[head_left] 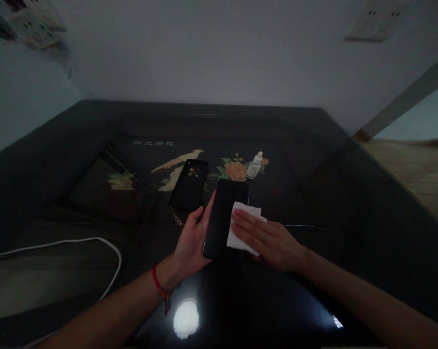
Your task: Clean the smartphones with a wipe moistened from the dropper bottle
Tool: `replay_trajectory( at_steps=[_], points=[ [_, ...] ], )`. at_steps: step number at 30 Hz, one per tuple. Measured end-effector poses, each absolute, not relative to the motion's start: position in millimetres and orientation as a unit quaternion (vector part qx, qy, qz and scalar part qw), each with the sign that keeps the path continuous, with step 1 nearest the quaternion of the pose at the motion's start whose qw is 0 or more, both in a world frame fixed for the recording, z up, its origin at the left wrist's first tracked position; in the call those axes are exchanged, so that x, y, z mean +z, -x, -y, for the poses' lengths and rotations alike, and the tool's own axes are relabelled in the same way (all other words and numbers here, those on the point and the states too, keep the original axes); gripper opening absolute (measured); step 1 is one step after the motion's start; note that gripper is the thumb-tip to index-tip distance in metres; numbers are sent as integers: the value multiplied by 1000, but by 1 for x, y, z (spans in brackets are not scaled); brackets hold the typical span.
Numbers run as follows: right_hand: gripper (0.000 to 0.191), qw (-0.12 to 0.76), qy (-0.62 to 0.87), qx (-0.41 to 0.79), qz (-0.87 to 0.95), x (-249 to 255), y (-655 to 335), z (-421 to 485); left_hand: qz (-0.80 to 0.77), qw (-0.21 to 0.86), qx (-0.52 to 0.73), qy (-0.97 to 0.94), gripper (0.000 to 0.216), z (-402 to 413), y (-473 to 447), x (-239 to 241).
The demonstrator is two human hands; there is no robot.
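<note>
My left hand (192,242) holds a dark smartphone (219,220) from its left side, tilted above the table, with the thumb along the edge and the other fingers hidden behind it. A folded white tissue (236,237) lies against the right part of the phone's screen. My right hand (268,240) presses that tissue to the glass with its fingers stretched flat over it. Just beyond my left hand, a black phone case (190,185) with camera cutouts rests on the table, a small chain at its lower end.
Behind the phone, a small dropper bottle (254,166) with a white top stands on the glossy dark table (295,140), which bears flower pictures. A white cable (106,242) curves across the left side. Wall sockets (379,19) are at upper right and upper left.
</note>
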State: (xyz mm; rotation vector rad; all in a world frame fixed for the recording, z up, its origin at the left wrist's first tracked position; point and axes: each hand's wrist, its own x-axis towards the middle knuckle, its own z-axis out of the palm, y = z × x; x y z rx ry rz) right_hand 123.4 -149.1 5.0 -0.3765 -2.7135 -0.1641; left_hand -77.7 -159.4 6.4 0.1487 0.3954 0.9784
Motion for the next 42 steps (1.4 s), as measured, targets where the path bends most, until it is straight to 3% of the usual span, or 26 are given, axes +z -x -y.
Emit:
replay_trajectory(
  at_steps=[3,7,12,17,25,31,39,42],
  points=[
    [38,185,66,-59,979,5,-130,150,-192,866,456,-76,49,159,77,8],
    [41,215,138,-69,964,7,-133,153,-211,850,478,-70,47,157,77,9],
    [40,197,69,-70,975,8,-137,133,-192,860,467,-74,46,157,80,8],
    [45,272,238,-86,928,10,-142,91,-148,885,426,-114,45,161,83,6],
    [36,201,-34,-81,976,7,-125,148,-157,872,451,-105,49,161,77,9],
    [46,275,211,-73,935,15,-150,88,-136,892,413,-124,46,163,79,10],
    [36,193,-1,-86,977,11,-119,145,-169,875,446,-84,47,162,75,3],
    [40,211,99,-104,967,19,-126,125,-171,873,445,-99,46,163,76,5]
  ],
)
